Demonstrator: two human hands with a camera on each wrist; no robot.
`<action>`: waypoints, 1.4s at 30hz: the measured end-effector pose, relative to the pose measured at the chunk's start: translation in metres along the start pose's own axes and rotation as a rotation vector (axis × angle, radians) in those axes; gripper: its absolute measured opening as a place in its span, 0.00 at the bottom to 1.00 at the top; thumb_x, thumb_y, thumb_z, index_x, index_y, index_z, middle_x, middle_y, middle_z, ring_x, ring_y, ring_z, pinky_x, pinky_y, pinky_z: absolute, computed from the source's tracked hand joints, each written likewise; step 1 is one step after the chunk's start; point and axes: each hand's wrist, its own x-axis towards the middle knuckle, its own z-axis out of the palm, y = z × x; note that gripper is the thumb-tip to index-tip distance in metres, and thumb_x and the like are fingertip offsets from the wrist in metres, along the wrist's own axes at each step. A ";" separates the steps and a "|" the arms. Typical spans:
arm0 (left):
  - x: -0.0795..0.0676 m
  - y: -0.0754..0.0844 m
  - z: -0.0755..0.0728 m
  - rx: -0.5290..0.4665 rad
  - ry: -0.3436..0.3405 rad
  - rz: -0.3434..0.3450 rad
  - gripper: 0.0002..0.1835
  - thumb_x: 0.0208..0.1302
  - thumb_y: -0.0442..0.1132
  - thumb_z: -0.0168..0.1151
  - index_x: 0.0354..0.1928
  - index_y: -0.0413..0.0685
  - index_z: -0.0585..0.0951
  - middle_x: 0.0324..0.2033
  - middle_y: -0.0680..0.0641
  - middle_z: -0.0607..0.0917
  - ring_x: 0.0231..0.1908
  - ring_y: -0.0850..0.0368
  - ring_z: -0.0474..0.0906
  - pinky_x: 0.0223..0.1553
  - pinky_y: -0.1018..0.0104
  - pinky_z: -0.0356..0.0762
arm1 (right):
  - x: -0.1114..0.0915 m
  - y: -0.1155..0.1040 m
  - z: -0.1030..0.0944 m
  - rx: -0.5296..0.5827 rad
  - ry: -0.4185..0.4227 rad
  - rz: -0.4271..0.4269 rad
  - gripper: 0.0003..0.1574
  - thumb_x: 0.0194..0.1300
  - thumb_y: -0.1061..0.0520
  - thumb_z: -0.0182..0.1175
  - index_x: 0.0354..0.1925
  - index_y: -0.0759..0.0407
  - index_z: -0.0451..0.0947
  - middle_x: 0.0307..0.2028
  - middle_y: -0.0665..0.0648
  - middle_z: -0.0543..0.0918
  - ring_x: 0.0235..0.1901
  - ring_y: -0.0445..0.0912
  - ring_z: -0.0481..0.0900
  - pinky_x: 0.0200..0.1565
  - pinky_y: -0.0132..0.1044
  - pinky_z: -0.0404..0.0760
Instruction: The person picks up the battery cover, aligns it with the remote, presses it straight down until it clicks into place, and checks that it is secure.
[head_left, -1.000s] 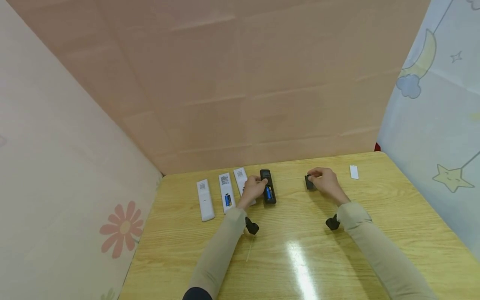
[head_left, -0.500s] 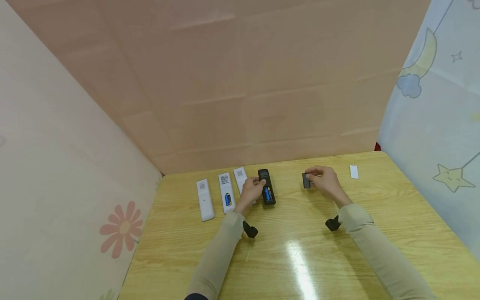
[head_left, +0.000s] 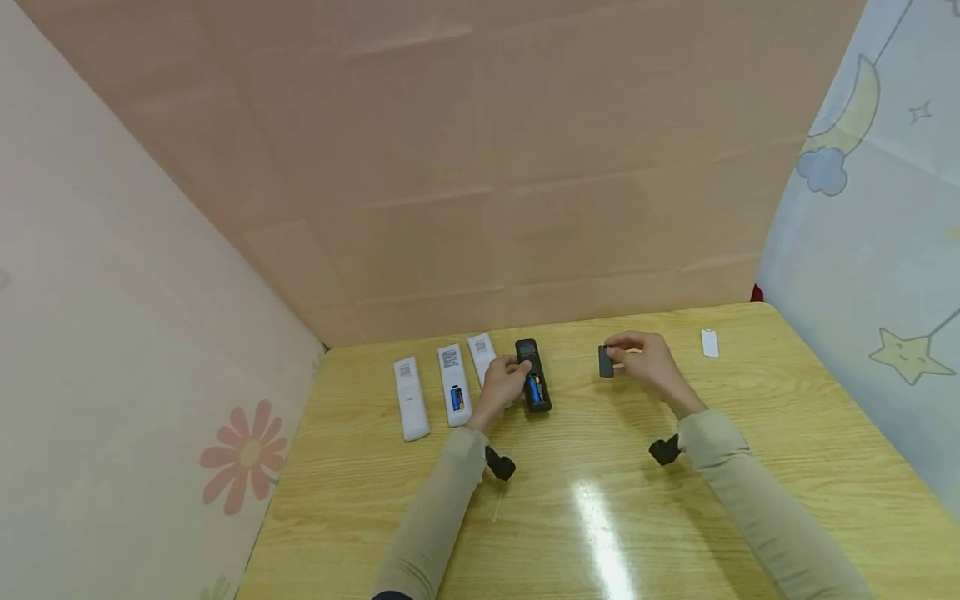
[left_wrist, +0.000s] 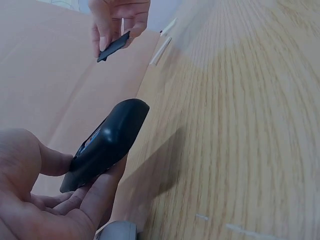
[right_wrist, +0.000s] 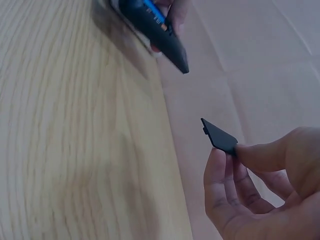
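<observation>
A black remote control [head_left: 529, 358] is held by my left hand [head_left: 502, 385], thumb on one side and fingers round the other. In the head view its battery compartment is uncovered, with blue batteries [head_left: 535, 389] inside. The left wrist view shows the remote [left_wrist: 107, 142] tilted and raised off the table. My right hand [head_left: 647, 363] pinches a small black battery cover [head_left: 605, 362] between thumb and fingers, up in the air to the right of the remote. A small tab on the cover [right_wrist: 220, 137] shows in the right wrist view. Cover and remote are apart.
Left of the black remote lie a white remote [head_left: 482, 354] partly hidden by my left hand, another white remote [head_left: 450, 367] with a blue battery showing, and a third white remote [head_left: 410, 400]. A white battery cover [head_left: 709, 342] lies at the right on the wooden table [head_left: 570, 450].
My right hand has turned the black cover and brought it slightly left, so more of its flat face shows. The black remote has shifted a little left in my left hand.
</observation>
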 end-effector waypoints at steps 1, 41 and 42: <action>0.000 0.000 0.000 -0.001 0.001 0.003 0.30 0.75 0.52 0.56 0.71 0.43 0.68 0.60 0.41 0.79 0.52 0.49 0.81 0.40 0.61 0.86 | -0.001 -0.002 0.001 0.010 -0.008 0.000 0.19 0.74 0.61 0.57 0.58 0.71 0.76 0.57 0.73 0.74 0.52 0.62 0.81 0.50 0.52 0.83; 0.000 0.005 0.004 -0.005 -0.001 -0.024 0.30 0.74 0.53 0.57 0.70 0.45 0.70 0.59 0.43 0.80 0.46 0.54 0.83 0.39 0.61 0.86 | -0.006 -0.043 0.044 0.019 -0.063 -0.046 0.15 0.72 0.60 0.60 0.54 0.64 0.80 0.52 0.67 0.80 0.47 0.56 0.84 0.43 0.46 0.87; 0.000 0.004 0.004 -0.006 -0.003 -0.025 0.29 0.74 0.53 0.57 0.70 0.46 0.70 0.59 0.43 0.80 0.46 0.54 0.83 0.39 0.61 0.86 | -0.006 -0.043 0.044 0.025 -0.064 -0.044 0.14 0.72 0.60 0.60 0.54 0.64 0.80 0.52 0.67 0.80 0.46 0.56 0.84 0.44 0.48 0.87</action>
